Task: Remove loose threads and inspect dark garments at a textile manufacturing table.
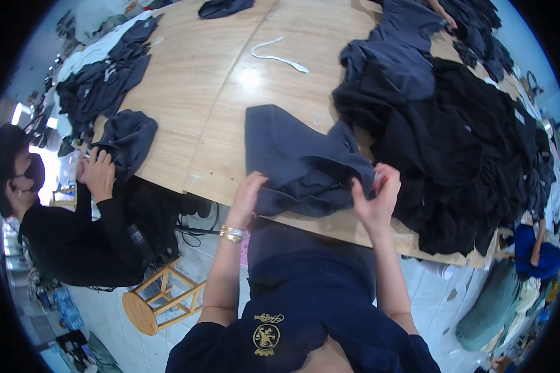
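With my left hand [247, 194] pinching one edge and my right hand [377, 198] closed on the other, I hold the dark blue garment [298, 163] at the near rim of the wooden table [193, 81], barely begun beside the black heap [466, 155] that looks still unsorted.

Garment [298, 163]: matt navy cloth. Table [193, 93]: smooth pale wood, slight sheen.

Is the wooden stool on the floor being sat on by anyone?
No, the wooden stool stands bare beside the table.
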{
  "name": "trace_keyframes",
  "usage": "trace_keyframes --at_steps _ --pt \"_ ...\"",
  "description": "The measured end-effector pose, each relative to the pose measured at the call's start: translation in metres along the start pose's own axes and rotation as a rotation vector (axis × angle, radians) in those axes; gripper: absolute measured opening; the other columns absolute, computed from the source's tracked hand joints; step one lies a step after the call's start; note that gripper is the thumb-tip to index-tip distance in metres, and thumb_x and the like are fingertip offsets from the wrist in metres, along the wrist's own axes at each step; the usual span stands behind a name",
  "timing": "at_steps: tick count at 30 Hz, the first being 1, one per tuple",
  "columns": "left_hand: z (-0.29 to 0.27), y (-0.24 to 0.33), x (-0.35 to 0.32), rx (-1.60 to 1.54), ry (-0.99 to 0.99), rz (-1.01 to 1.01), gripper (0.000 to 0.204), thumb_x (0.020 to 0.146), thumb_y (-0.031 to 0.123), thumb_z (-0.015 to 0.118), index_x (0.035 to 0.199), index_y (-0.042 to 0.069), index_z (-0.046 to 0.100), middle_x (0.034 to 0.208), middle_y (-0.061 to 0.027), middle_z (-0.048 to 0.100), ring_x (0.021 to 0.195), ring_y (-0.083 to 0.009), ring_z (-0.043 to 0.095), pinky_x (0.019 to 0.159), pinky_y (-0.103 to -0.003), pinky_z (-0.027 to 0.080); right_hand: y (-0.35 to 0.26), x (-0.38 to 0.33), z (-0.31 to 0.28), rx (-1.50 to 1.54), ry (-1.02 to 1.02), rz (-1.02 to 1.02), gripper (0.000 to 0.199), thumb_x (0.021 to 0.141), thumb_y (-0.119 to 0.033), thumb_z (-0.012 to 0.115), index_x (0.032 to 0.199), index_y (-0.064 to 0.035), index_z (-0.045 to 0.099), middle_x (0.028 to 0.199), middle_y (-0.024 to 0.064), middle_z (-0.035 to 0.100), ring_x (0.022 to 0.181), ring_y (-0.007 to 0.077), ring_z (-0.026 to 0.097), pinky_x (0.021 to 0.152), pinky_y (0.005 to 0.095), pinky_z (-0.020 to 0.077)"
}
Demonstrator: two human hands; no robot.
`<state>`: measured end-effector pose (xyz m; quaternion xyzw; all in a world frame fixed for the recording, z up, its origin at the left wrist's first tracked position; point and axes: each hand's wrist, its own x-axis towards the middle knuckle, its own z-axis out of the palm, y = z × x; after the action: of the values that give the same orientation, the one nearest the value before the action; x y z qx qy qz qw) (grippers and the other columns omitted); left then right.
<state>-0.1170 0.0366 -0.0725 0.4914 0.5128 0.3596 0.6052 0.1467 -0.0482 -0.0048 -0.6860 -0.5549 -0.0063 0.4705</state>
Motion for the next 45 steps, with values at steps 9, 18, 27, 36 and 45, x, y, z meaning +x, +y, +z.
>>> trace_keyframes --at_steps 9,18,27,36,45 --pt "0.053 0.051 -0.022 0.042 -0.156 -0.186 0.027 0.091 0.025 0.053 0.103 0.002 0.061 0.081 -0.0034 0.06 0.08 -0.0054 0.053 0.076 -0.026 0.045 -0.03 -0.034 0.044 0.49 -0.613 0.155 0.035 0.079 -0.007 0.067 0.099 -0.002 0.04 0.076 0.0119 0.054 0.068 0.0223 0.055 0.066 0.0298 0.0451" --pt "0.058 0.047 -0.009 0.689 -0.202 0.601 0.049 0.067 0.043 0.075 0.104 0.015 0.058 0.111 -0.0089 0.053 0.126 -0.0278 0.038 0.104 -0.056 0.022 -0.053 0.009 -0.026 0.747 -0.499 0.238 0.034 0.071 0.006 0.061 0.088 -0.0079 0.035 0.079 0.0 0.032 0.074 0.0105 0.033 0.071 0.0204 0.0294" --pt "0.024 0.111 0.032 0.581 0.446 0.872 0.024 0.07 0.006 0.067 0.092 0.011 0.057 0.086 -0.007 0.058 0.095 -0.0228 0.056 0.095 -0.048 0.037 -0.026 0.044 -0.077 0.77 -0.085 0.14 0.033 0.079 -0.007 0.064 0.085 -0.0117 0.032 0.08 0.0004 0.032 0.075 0.0114 0.034 0.075 0.021 0.027" --pt "0.045 0.053 -0.011 0.995 0.446 0.461 0.035 0.073 0.007 0.065 0.107 0.009 0.057 0.112 -0.0166 0.05 0.118 -0.0345 0.042 0.096 -0.046 0.035 0.063 -0.037 -0.018 0.641 -0.314 0.593 0.028 0.079 0.008 0.057 0.093 -0.009 0.039 0.081 -0.0022 0.034 0.075 0.0073 0.038 0.069 0.0187 0.0325" --pt "0.112 0.027 -0.037 -0.221 -0.325 -0.191 0.031 0.091 0.032 0.056 0.092 0.001 0.059 0.076 -0.0012 0.061 0.068 -0.0078 0.059 0.057 -0.023 0.049 -0.004 -0.033 -0.008 0.779 -0.435 0.603 0.032 0.077 0.005 0.061 0.1 -0.0059 0.042 0.087 -0.0025 0.045 0.074 0.0048 0.045 0.064 0.0185 0.04"
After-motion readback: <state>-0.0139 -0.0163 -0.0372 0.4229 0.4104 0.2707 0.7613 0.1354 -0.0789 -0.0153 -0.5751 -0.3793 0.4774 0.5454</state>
